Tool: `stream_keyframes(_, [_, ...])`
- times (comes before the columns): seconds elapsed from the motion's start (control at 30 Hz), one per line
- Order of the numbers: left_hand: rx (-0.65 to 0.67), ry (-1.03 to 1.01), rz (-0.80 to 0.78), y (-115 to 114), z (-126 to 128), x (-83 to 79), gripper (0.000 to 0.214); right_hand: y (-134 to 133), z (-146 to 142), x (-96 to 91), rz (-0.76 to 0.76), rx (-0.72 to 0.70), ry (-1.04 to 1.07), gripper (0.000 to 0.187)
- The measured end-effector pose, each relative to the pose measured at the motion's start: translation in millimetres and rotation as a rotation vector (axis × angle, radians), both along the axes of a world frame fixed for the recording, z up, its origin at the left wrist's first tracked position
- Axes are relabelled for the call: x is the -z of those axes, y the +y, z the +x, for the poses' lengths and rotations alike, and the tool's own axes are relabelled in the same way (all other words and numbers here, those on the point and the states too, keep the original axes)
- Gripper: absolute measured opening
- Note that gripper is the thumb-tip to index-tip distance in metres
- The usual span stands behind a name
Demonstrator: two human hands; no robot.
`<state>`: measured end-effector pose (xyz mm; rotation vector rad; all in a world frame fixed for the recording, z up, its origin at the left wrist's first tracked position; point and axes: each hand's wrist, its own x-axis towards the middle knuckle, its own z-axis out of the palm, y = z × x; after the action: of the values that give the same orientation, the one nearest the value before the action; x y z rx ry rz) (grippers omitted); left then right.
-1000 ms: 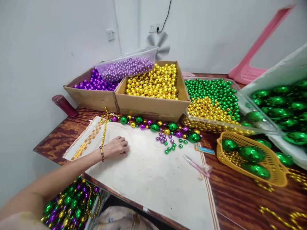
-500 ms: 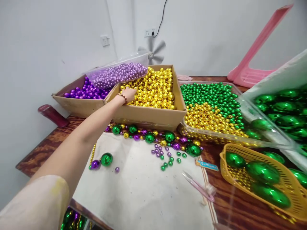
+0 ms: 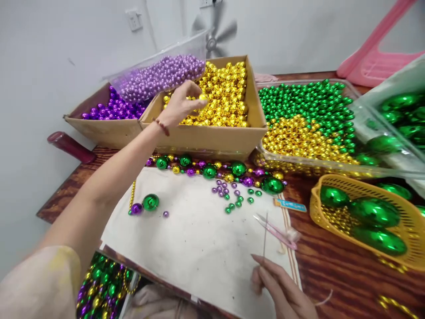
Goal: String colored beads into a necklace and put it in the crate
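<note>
My left hand (image 3: 181, 106), with a beaded bracelet at the wrist, is closed in a pinch on a gold bead (image 3: 203, 97). It is above a cardboard box (image 3: 212, 138) heaped with gold beads (image 3: 226, 95). Low on the right, my right hand (image 3: 280, 285) pinches a thin needle (image 3: 265, 237) that points upward; a thread (image 3: 324, 299) shows beside the hand. On the white cloth (image 3: 192, 252) lie small purple and green beads (image 3: 238, 204), a large green bead (image 3: 151, 202) and a purple bead (image 3: 136, 208). Pink-handled snips (image 3: 275, 231) rest near the cloth's right edge.
A strung row of beads (image 3: 209, 171) runs along the cloth's far edge. Behind are a box of purple beads (image 3: 113, 106), a bag of lilac beads (image 3: 162, 77) and a clear tray (image 3: 308, 165). A yellow basket (image 3: 318, 212) stands right; a fan (image 3: 212, 42) spins behind.
My left hand has lifted out of the gold beads with one bead in its fingertips. My right hand has come into view with the needle. The view has tilted down.
</note>
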<state>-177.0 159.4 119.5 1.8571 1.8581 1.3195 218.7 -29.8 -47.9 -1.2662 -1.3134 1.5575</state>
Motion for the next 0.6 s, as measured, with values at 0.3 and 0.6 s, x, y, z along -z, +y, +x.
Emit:
stream_keyframes(0.3, [0.294,-0.549,-0.038,-193,132,122.6,0.041,-25,-38,-0.9,0.093,-0.028,0.117,0.023])
stream_keyframes(0.6, [0.28,-0.707,0.029,-213,148,132.8,0.045,-60,-39,11.1,0.16,0.014,0.106,0.021])
